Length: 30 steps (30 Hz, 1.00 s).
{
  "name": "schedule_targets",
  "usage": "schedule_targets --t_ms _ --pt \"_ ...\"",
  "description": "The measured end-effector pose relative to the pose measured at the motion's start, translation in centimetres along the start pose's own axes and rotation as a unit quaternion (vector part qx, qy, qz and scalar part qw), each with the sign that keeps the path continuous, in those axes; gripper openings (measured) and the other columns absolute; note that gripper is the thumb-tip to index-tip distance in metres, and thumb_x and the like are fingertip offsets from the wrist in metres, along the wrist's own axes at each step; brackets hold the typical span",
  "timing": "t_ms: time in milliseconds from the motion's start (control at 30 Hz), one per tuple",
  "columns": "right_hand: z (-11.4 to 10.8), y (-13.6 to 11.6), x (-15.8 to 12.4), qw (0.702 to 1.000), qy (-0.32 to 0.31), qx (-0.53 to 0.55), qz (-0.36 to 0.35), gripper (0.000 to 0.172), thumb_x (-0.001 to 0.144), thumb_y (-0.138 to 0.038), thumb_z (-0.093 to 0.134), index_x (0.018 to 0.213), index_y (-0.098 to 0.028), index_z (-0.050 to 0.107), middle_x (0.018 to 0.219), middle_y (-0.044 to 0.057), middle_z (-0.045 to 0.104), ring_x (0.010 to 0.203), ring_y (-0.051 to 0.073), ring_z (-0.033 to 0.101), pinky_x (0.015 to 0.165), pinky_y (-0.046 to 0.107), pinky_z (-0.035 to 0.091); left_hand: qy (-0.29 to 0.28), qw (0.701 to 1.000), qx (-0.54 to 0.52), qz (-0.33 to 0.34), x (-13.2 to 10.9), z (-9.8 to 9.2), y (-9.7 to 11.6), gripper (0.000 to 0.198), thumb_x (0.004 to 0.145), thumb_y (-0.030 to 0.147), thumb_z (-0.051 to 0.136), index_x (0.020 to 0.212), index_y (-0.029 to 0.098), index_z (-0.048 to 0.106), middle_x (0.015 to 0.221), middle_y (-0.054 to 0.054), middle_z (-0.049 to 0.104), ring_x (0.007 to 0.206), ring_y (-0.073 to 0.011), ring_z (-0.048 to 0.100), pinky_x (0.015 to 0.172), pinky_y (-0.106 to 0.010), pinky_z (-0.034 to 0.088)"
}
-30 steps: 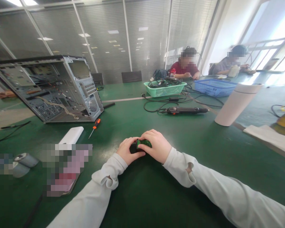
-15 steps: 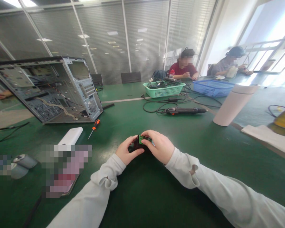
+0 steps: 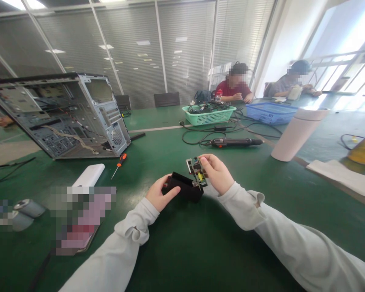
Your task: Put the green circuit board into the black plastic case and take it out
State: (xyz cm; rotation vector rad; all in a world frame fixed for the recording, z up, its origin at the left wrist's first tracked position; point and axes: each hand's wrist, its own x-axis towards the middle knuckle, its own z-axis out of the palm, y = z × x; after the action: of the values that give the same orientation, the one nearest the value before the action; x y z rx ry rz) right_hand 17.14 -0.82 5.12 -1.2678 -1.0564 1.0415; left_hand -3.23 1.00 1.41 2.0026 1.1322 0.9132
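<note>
My left hand (image 3: 162, 192) grips the end of a black plastic housing (image 3: 185, 191), an open-topped box held over the green table (image 3: 182, 259). Between the fingers and thumb of my right hand (image 3: 216, 173) is a circuit board (image 3: 197, 172) with its components showing, a yellow one among them. The board stands tilted at the right end of the housing, mostly above its rim; whether its lower edge touches the housing I cannot tell.
An open computer case (image 3: 88, 117) stands at the left, an orange-handled screwdriver (image 3: 119, 165) near it. Ahead lie a black electric screwdriver (image 3: 235, 142) and a green basket (image 3: 209, 117) of cables. A pink tumbler (image 3: 298, 136) stands right. Two people sit at the far right.
My right hand has drawn the circuit board up and to the right, out of the housing. The black housing has turned so that its long side shows, still in my left hand.
</note>
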Motion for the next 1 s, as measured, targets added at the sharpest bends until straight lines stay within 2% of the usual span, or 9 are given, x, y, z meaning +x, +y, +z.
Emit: schedule_targets --t_ms 100,267,367,500,600,800,1000 --pt "-0.1 0.1 0.6 0.991 0.016 0.078 0.108 0.014 0.1 -0.028 0.041 0.102 -0.015 0.044 0.099 0.006 0.054 0.059 0.01 0.055 0.05 0.019 0.046 -0.003 1.0 -0.004 -0.004 0.1 -0.1 0.0 0.05 0.074 0.045 0.059 0.112 0.013 0.058 0.103 -0.013 0.068 0.095 -0.0271 0.064 0.085 -0.041 0.05" --pt "-0.1 0.0 0.7 0.972 0.011 0.141 0.189 0.028 0.106 -0.031 0.02 0.112 -0.013 0.04 0.102 0.01 0.055 0.058 0.013 0.058 0.044 0.022 0.047 -0.006 1.0 -0.009 -0.01 0.2 0.0 0.0 0.048 0.074 0.048 0.057 0.108 0.014 0.059 0.1 -0.011 0.069 0.093 -0.0263 0.064 0.084 -0.04 0.05" --pt "0.1 -0.5 0.3 0.964 0.006 0.166 0.209 0.033 0.107 -0.032 0.017 0.115 -0.011 0.042 0.099 0.01 0.057 0.06 0.014 0.059 0.043 0.02 0.047 -0.005 1.0 -0.006 -0.015 0.3 0.1 -0.2 0.049 0.073 0.049 0.056 0.107 0.013 0.059 0.099 -0.011 0.069 0.093 -0.0263 0.064 0.084 -0.04 0.05" --pt "0.5 -1.0 -0.2 0.956 -0.032 0.202 0.212 0.037 0.107 -0.035 0.024 0.11 -0.008 0.049 0.091 0.011 0.059 0.064 0.015 0.06 0.046 0.019 0.049 -0.002 1.0 -0.003 -0.023 0.4 0.1 -0.3 0.051 0.072 0.049 0.056 0.107 0.012 0.059 0.1 -0.012 0.069 0.093 -0.027 0.063 0.084 -0.041 0.049" --pt "0.6 -1.1 -0.5 0.956 -0.056 0.213 0.193 0.029 0.105 -0.028 0.032 0.109 -0.006 0.05 0.09 0.012 0.059 0.065 0.016 0.061 0.047 0.019 0.05 0.0 1.0 -0.002 -0.03 0.4 0.0 -0.3 0.052 0.071 0.05 0.056 0.106 0.012 0.059 0.099 -0.013 0.068 0.093 -0.0273 0.063 0.085 -0.041 0.049" --pt "0.3 -1.7 -0.7 0.957 -0.07 0.232 0.156 0.018 0.102 -0.017 0.038 0.112 -0.007 0.049 0.095 0.012 0.059 0.071 0.017 0.062 0.05 0.02 0.051 -0.002 0.999 -0.001 -0.039 0.4 -0.1 -0.3 0.049 0.072 0.051 0.054 0.103 0.013 0.059 0.097 -0.013 0.068 0.091 -0.0273 0.063 0.084 -0.042 0.049" --pt "0.4 -2.0 -1.2 0.959 -0.076 0.246 0.116 0.021 0.091 -0.011 0.053 0.112 -0.009 0.051 0.088 0.008 0.059 0.068 0.013 0.06 0.05 0.015 0.047 0.005 0.999 0.001 -0.036 0.4 -0.1 -0.4 0.048 0.072 0.05 0.055 0.102 0.013 0.059 0.097 -0.012 0.069 0.09 -0.0264 0.063 0.083 -0.041 0.049"
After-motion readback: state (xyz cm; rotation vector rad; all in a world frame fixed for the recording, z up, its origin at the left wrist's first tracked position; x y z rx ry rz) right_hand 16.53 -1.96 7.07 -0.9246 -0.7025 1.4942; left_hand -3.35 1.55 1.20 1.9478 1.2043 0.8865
